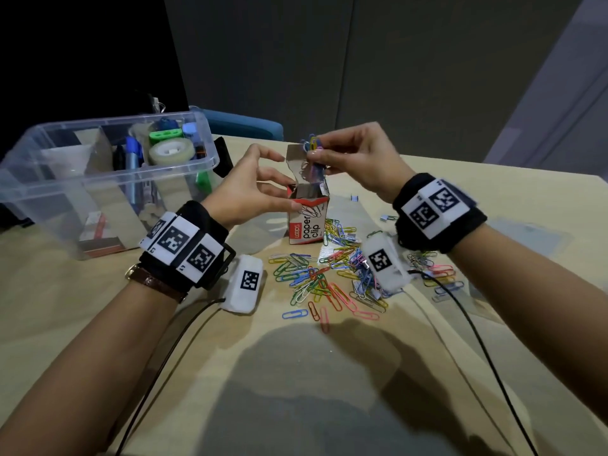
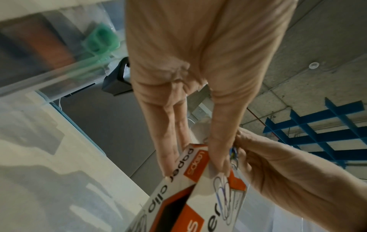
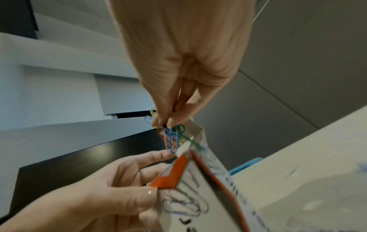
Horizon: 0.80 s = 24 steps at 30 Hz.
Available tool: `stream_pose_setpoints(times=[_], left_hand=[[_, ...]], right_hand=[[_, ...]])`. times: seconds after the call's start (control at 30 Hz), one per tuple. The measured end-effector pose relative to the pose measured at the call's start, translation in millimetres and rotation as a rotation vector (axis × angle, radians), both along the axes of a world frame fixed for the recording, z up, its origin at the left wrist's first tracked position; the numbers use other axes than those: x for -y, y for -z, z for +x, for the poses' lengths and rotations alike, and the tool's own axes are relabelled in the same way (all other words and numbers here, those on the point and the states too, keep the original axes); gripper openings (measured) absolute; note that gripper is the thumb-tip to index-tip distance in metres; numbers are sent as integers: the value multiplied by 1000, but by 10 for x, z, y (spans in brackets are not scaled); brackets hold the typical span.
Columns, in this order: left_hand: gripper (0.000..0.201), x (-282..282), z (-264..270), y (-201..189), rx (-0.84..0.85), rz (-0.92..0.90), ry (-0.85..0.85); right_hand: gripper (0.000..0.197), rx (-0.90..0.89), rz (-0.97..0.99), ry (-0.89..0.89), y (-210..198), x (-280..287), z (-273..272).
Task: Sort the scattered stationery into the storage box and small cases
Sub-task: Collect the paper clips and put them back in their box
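Note:
A small cardboard paper clip box [image 1: 308, 218] stands upright on the table with its top flaps open. My left hand [image 1: 253, 192] grips its upper left side, thumb and fingers around the rim [image 2: 198, 164]. My right hand [image 1: 348, 159] pinches a bunch of coloured paper clips [image 1: 312, 144] right above the open top; in the right wrist view the paper clip bunch [image 3: 172, 138] dangles from the fingertips [image 3: 158, 122] beside the box flap [image 3: 195, 133]. A pile of loose coloured paper clips [image 1: 332, 274] lies on the table in front of the box.
A clear plastic storage box [image 1: 108, 179] at the left holds tape rolls, markers and a green item. A few small staple strips [image 1: 388, 218] lie right of the paper clip box. Black cables [image 1: 477, 340] run across the beige table [image 1: 296, 390].

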<state>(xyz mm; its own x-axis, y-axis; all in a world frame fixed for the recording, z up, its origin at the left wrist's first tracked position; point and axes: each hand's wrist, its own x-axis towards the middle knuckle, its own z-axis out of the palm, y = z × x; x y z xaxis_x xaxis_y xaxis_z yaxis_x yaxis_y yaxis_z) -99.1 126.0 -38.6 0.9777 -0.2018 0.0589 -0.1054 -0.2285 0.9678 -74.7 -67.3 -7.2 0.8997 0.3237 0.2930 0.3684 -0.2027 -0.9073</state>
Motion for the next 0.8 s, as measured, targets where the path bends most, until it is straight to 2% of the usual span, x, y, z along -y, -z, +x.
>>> stream_pose_setpoints(times=[0.13, 0.23, 0.3, 0.47, 0.57, 0.63, 0.7, 0.73, 0.8], left_hand=[[74, -8, 5, 1, -4, -5, 16], [75, -13, 4, 3, -7, -7, 21], [75, -4, -4, 4, -11, -13, 21], [72, -1, -18, 2, 11, 10, 34], [73, -1, -31, -16, 16, 36, 36], [74, 9, -38, -30, 19, 41, 40], [73, 7, -44, -34, 32, 50, 44], [74, 2, -44, -34, 38, 56, 43], [78, -3, -39, -29, 38, 54, 25]], right_hand=[[26, -20, 96, -15, 107, -100, 20], [26, -49, 94, -29, 190, -57, -3], [24, 0, -16, -6, 230, 11, -21], [11, 270, -414, -22, 221, 115, -60], [20, 388, -584, -60, 127, 75, -50], [25, 346, -470, -6, 19, 100, -41], [20, 246, -302, 76, -79, 184, -22], [18, 197, -292, 105, -103, 232, -15], [16, 61, -472, 118, -65, 329, 21]])
